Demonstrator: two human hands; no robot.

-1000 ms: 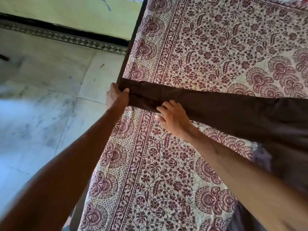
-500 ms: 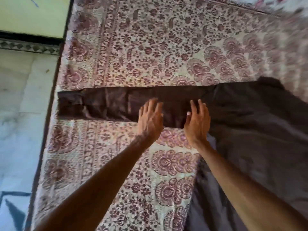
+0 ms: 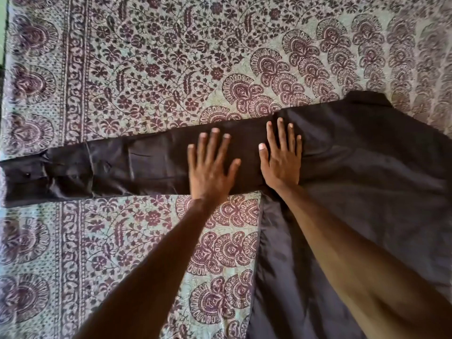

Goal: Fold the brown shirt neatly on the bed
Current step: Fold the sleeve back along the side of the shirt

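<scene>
The brown shirt [image 3: 371, 167] lies spread flat on the bed, its body at the right and one long sleeve [image 3: 110, 167] stretched out leftward to the bed's left edge. My left hand [image 3: 210, 167] rests palm down on the sleeve near its middle, fingers spread. Just to its right, my right hand [image 3: 281, 157] lies flat where the sleeve meets the shirt body, fingers spread too. Neither hand grips the cloth. My right forearm hides part of the shirt's lower body.
The bed is covered by a cream sheet [image 3: 151, 57] with a maroon floral and paisley print. Its bordered left edge [image 3: 7, 94] runs down the frame's left side. The sheet extends beyond the shirt above and at the lower left.
My hands have left the sleeve's cuff end and slid right along the sleeve toward the shirt body, now pressing flat. The view has shifted right, and the floor is out of sight.
</scene>
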